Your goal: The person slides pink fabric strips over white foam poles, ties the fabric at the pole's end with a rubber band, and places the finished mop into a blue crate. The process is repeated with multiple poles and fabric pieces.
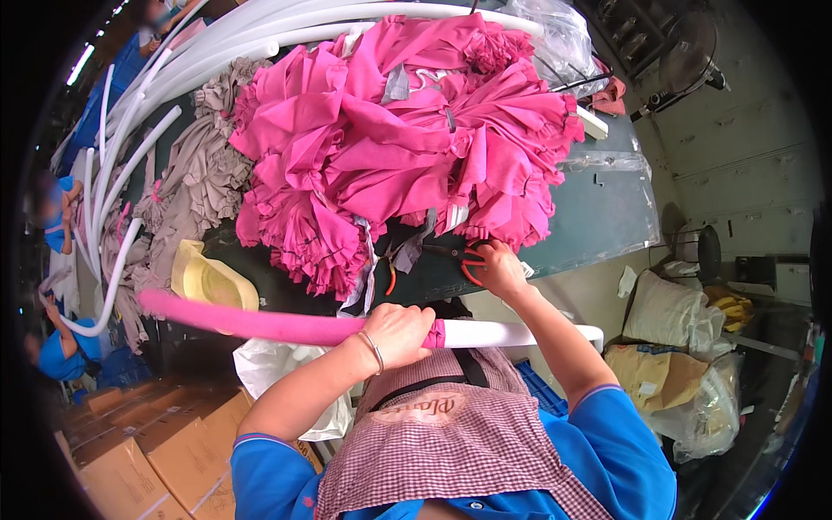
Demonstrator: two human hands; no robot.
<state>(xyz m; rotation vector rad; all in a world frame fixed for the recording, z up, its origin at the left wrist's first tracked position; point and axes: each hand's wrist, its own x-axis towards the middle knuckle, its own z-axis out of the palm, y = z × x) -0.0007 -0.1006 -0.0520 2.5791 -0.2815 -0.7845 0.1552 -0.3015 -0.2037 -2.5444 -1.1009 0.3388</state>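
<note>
A long white foam tube lies crosswise before my body, its left part covered by a pink fabric sleeve. My left hand is closed around it, close to the gathered end of the sleeve. At the table's near edge my right hand has its fingers on the orange handle of a pair of scissors; the dark blades point left, toward grey cloth strips. Another orange-handled tool lies just left of there, partly hidden. Right above both hands spreads a large heap of gathered pink fabric covers.
Grey gathered covers and several white foam tubes fill the table's left side. A yellow plastic basin sits near the front edge. Cardboard boxes stand lower left; stuffed sacks lie at right. Other people work at far left.
</note>
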